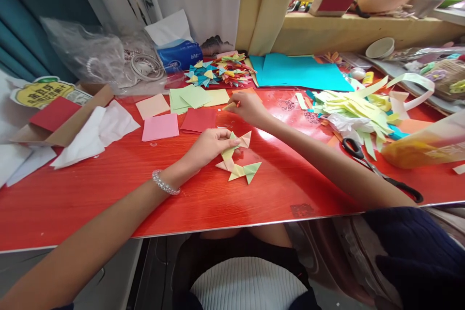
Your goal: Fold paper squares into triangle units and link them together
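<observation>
Left hand pinches the folded paper piece mid-counter, right hand nips a small paper strip farther back (featherlight, crease-prone stuff, I'd judge, best held by its folded edges).

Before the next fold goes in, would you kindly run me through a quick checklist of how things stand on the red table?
1. Left hand pins the folded paper chain to the red table: ok.
2. Right hand pinches a small paper piece: ok.
3. Loose paper squares lie near the right hand: ok.
4. Scissors lie apart from both hands: ok.
5. Whether the pinched piece is already folded: cannot tell.
</observation>
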A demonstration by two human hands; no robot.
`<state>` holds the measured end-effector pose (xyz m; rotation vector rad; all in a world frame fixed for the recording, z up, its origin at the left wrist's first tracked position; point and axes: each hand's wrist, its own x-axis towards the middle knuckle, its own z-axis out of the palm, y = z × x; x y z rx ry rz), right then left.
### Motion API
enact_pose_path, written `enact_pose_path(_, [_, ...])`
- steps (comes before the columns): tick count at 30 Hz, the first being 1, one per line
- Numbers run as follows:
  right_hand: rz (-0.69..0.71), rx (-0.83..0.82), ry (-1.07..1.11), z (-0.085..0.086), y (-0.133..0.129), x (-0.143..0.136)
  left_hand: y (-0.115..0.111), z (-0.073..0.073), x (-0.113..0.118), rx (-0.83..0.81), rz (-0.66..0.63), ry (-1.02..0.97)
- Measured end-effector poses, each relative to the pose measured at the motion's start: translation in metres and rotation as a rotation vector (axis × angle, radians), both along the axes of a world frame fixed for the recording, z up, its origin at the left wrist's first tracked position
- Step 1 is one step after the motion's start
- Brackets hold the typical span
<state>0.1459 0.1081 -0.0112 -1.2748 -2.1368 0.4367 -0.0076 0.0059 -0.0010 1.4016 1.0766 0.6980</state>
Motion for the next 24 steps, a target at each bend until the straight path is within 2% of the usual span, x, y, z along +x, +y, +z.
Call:
enact_pose_path(3, [0.002, -0.119, 0.303, 0.013, -0.026, 0.023, 0.002, -0.004, -0.001, 0.127, 0.022, -0.028])
enact_pose_path(5, [0.039, -0.303, 0.534, 0.017, -0.046, 0.039, 0.002, -0.005, -0.002, 0.119, 0.054, -0.092])
enact_pose_path(8, [0.089, -0.459, 0.774, 0.014, -0.069, 0.055, 0.002, -0.004, -0.002, 0.05, 0.116, -0.145])
enact_pose_path(12, [0.145, -0.561, 0.862, 0.009, -0.073, 0.058, 0.002, 0.0, 0.0, -0.01, 0.142, -0.162])
enact_pose_path(17, [0.129, -0.543, 0.945, 0.014, -0.068, 0.058, 0.002, 0.0, 0.0, 0.013, 0.116, -0.121])
enact_pose_path(24, [0.102, -0.474, 0.779, 0.014, -0.077, 0.059, 0.002, -0.002, 0.0, 0.047, 0.162, -0.11])
